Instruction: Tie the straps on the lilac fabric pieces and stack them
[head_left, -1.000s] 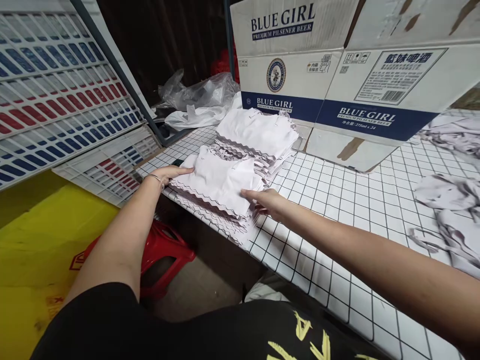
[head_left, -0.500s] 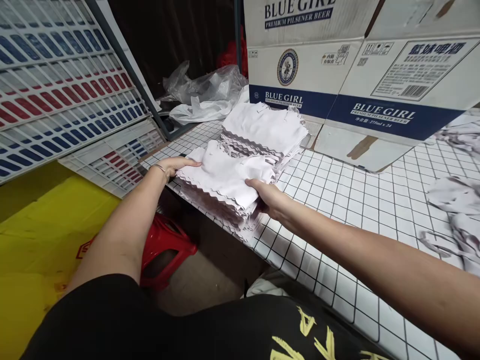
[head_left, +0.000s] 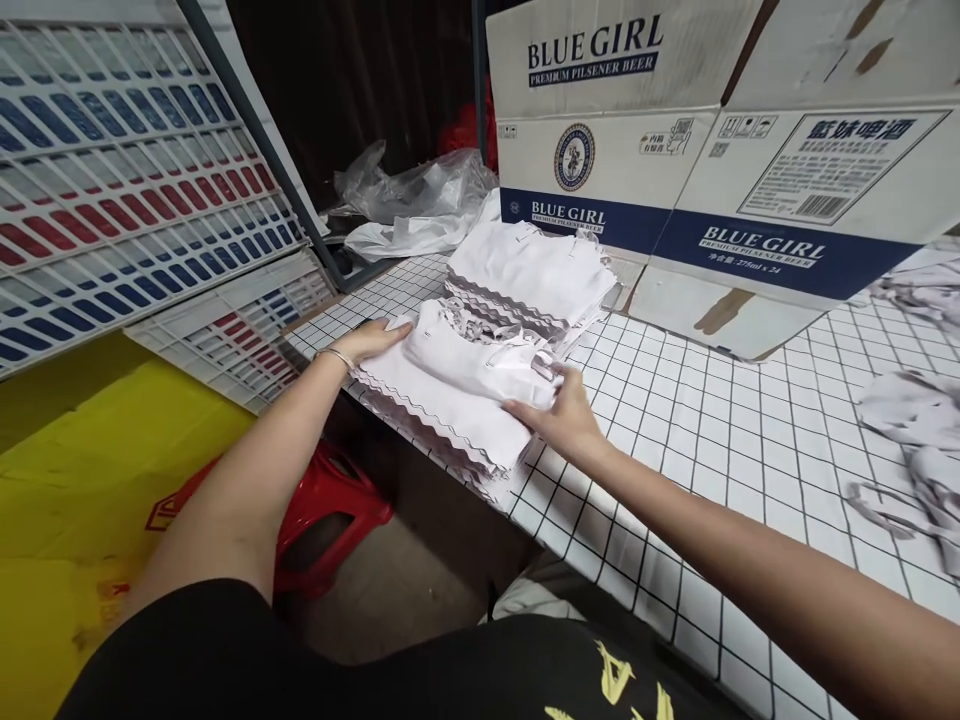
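Observation:
A stack of pale fabric pieces with wavy edges point(head_left: 442, 420) lies at the table's near edge. On top of it, the uppermost fabric piece point(head_left: 480, 365) is bunched up along its near side, leaving the layers below uncovered. My left hand point(head_left: 369, 341) is closed on the left end of that piece, its thumb on top. At the right end, my right hand point(head_left: 564, 412) grips the same piece between thumb and fingers. Just behind sits a second stack of similar pale fabric point(head_left: 531, 262), touching or nearly touching the first.
A cardboard beer carton point(head_left: 592, 170) stands behind the stacks. Loose fabric pieces point(head_left: 911, 410) lie on the grid-patterned tabletop point(head_left: 705, 440) at right. Clear plastic bags point(head_left: 427, 190) are at the back. White plastic crates point(head_left: 120, 200) rise at left, with a red stool point(head_left: 334, 520) below.
The near edge of the top fabric piece has been lifted and drawn back, baring the stack beneath. My right hand has shifted slightly right, and the view has tilted up a little.

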